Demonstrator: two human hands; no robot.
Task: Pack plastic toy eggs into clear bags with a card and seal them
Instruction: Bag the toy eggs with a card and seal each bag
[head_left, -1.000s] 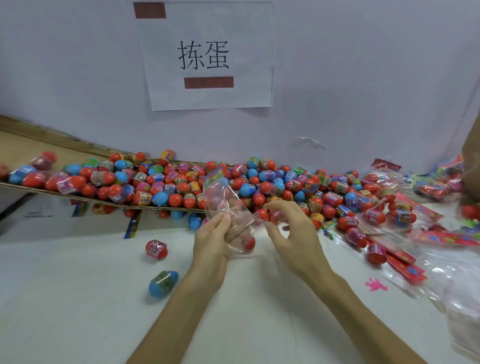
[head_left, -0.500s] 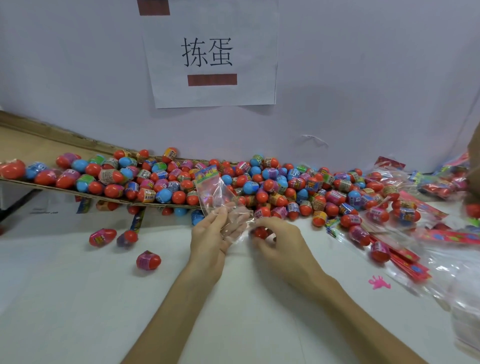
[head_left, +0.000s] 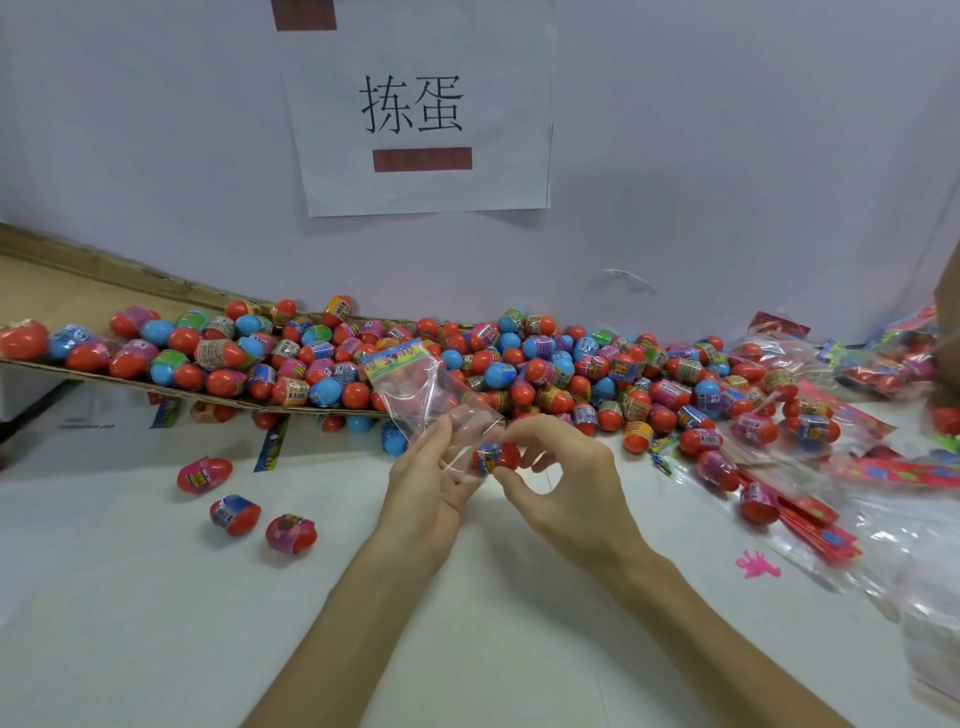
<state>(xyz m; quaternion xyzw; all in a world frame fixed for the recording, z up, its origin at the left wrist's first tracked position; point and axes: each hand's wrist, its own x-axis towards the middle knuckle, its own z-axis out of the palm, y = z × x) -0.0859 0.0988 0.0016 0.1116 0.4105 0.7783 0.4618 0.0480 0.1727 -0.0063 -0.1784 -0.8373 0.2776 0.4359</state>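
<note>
Your left hand (head_left: 426, 483) holds a clear bag (head_left: 423, 402) by its open end, with the fingers curled on the thin plastic. The bag sticks up and away from you. A bright card (head_left: 397, 361) sits at its far end.

Your right hand (head_left: 566, 488) pinches one egg (head_left: 496, 457) between the thumb and fingertips. The egg is red with a blue label. It is right at the open end of the bag, just beside your left fingers. You cannot tell if it is inside the plastic yet.

Both hands are over the white bench (head_left: 156, 623), close together in the middle.

Behind the bag is a big pile (head_left: 540, 364) of red, blue and pink eggs. Part of the pile lies on a flat cardboard (head_left: 47, 291) that slopes up to the left. The other part spreads onto the bench.

Three loose eggs (head_left: 235, 514) lie on the bench to your left, apart from the pile.

Full bags (head_left: 779, 364) lie in a heap on the right. A small pink toy (head_left: 757, 565) lies near them.

A paper sign (head_left: 421, 104) hangs on the wall (head_left: 727, 156) above the pile.
</note>
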